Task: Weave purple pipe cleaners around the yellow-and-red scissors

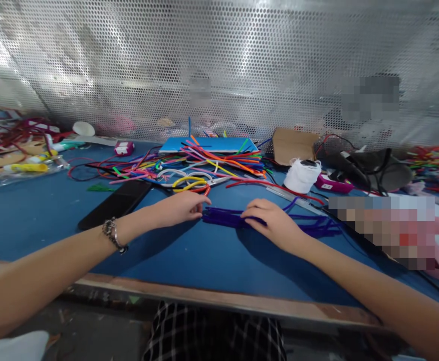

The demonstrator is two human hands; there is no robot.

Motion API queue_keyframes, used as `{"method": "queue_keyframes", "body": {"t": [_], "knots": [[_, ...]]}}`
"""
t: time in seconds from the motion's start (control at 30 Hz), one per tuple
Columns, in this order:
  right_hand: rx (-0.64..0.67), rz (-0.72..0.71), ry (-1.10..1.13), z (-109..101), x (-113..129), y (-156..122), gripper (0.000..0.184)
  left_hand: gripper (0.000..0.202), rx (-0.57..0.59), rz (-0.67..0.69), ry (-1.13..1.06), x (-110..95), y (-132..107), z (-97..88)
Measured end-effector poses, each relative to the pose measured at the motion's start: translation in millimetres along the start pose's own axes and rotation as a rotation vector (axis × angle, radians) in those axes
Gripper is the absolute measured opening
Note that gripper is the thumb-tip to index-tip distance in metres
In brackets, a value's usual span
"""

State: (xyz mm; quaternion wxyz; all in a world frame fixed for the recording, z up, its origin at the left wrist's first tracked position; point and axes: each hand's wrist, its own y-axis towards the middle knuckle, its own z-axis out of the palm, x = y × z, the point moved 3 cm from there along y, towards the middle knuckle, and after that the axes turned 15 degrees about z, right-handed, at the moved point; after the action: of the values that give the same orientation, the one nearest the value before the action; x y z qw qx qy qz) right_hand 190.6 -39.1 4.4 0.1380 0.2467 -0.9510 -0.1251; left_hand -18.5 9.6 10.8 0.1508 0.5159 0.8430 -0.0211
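Note:
A bundle of dark purple-blue pipe cleaners (223,218) lies lengthwise on the blue table, its right ends spread loosely. Around the middle of this bundle, my right hand (270,221) is closed, thumb and fingers on the stems. My left hand (182,206) is at the bundle's left tips, with the thumb apart from the half-curled fingers and nothing visible between them. Just behind the left hand are scissors (189,183) with yellow and orange handles. A black phone-like slab (116,204) lies beside my left forearm.
Many coloured pipe cleaners (223,159) are heaped behind on a blue board (170,144). A white thread spool (301,176) and a clear ruler (294,199) are to the right. A perforated metal panel (219,60) stands behind; the table's wooden edge (219,293) runs in front.

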Motion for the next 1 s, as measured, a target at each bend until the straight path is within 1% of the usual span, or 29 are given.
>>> {"method": "queue_keyframes", "body": {"t": [0.07, 0.13, 0.27, 0.37, 0.47, 0.6, 0.7, 0.83, 0.9, 1.0], "knots": [[-0.017, 0.0, 0.058, 2.2, 5.0, 8.9, 0.018, 0.029, -0.002, 0.032, 0.032, 1.8, 1.7, -1.0], [-0.008, -0.007, 0.087, 7.7, 10.7, 16.3, 0.015, 0.027, 0.001, 0.076, 0.052, 2.4, 3.3, -1.1], [0.009, -0.011, 0.104, 21.5, 19.3, 24.0, 0.015, 0.02, 0.029, 0.172, 0.067, 2.0, 5.3, 2.6], [-0.003, -0.002, 0.12, 27.9, 21.8, 25.6, 0.016, 0.023, 0.013, 0.2, 0.091, 4.1, 6.1, 4.6], [-0.019, 0.018, 0.144, 29.7, 21.9, 25.8, 0.016, 0.027, -0.021, 0.216, 0.111, 7.2, 7.9, 2.7], [-0.021, 0.047, 0.178, 28.4, 20.8, 26.5, 0.016, 0.017, -0.009, 0.261, 0.093, 10.3, 9.8, 1.3], [0.013, 0.079, 0.221, 28.0, 19.0, 28.9, 0.015, 0.015, -0.017, 0.256, 0.074, 13.6, 7.3, 4.6], [0.045, 0.124, 0.257, 30.0, 16.1, 33.0, 0.014, 0.004, -0.065, 0.207, 0.051, 17.0, 0.8, 10.3], [0.03, 0.145, 0.272, 31.3, 14.9, 34.3, 0.014, 0.008, -0.079, 0.199, 0.039, 16.3, -1.7, 11.1], [0.01, 0.169, 0.277, 32.7, 14.3, 35.3, 0.014, 0.009, -0.058, 0.226, -0.001, 12.9, -3.6, 10.5]]}}
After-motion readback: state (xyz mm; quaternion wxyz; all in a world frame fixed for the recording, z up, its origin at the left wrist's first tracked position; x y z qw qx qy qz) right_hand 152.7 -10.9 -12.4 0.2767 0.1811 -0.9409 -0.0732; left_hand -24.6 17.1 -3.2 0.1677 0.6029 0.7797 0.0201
